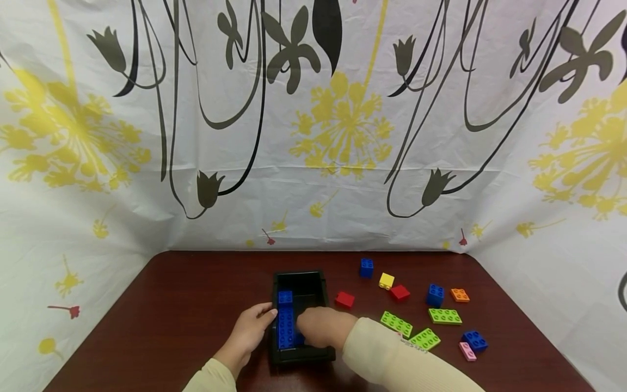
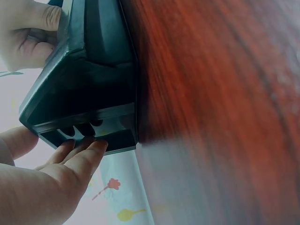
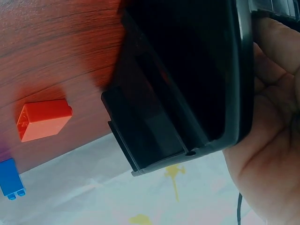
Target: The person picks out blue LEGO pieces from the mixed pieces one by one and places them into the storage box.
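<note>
A black plastic bin (image 1: 303,356) stands on the table, with blue toy building bricks (image 1: 286,326) lined up along its left inner side. My left hand (image 1: 247,332) grips the bin's left wall, thumb at the rim and fingers against the outside, as the left wrist view also shows. My right hand (image 1: 320,326) reaches over the right rim into the bin, fingers bent downward beside the blue bricks. Its fingertips are hidden, and I cannot tell whether they hold a brick. In the right wrist view the palm (image 3: 267,145) lies close along the bin's outer wall.
Right of the bin lie loose bricks: a red brick (image 1: 345,299), another red brick (image 1: 399,292), a yellow brick (image 1: 386,281), several blue ones such as a blue brick (image 1: 435,295), green bricks (image 1: 444,316), an orange brick (image 1: 460,295) and a pink brick (image 1: 467,351). A patterned curtain (image 1: 343,218) surrounds the table.
</note>
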A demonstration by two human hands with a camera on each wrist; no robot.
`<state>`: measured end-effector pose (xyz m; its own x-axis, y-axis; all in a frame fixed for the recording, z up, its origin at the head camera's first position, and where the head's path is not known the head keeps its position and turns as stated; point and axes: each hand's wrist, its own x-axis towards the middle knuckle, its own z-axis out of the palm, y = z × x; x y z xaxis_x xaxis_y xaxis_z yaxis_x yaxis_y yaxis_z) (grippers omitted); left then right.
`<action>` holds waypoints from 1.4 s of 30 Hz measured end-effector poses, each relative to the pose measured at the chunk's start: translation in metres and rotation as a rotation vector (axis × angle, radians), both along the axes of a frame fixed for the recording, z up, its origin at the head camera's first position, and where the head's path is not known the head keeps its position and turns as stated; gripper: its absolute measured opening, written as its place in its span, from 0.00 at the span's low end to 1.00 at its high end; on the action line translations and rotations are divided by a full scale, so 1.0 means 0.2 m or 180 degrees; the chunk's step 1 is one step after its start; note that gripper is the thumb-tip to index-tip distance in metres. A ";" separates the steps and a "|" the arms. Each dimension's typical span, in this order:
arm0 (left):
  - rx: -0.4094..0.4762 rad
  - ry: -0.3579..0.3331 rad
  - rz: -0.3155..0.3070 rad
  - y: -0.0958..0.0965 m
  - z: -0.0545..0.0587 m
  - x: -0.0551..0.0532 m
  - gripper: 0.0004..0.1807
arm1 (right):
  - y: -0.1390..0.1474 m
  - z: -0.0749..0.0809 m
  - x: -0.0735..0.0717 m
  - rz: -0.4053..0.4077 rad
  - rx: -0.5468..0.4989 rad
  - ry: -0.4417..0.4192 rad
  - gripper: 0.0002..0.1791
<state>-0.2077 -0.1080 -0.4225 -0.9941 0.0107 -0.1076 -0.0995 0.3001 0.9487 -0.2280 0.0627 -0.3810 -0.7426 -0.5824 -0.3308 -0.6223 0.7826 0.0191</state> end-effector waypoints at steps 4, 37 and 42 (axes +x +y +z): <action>-0.0003 -0.0014 -0.0006 0.00 0.00 0.00 0.26 | 0.00 0.01 0.00 -0.0015 0.0022 -0.0024 0.04; -0.0101 0.0027 -0.0022 0.01 -0.01 0.00 0.28 | 0.00 0.00 0.03 -0.0026 -0.0062 0.0038 0.03; -0.0095 0.0008 -0.0015 0.01 -0.01 0.00 0.27 | 0.00 -0.01 0.03 -0.0049 -0.0109 0.0011 0.04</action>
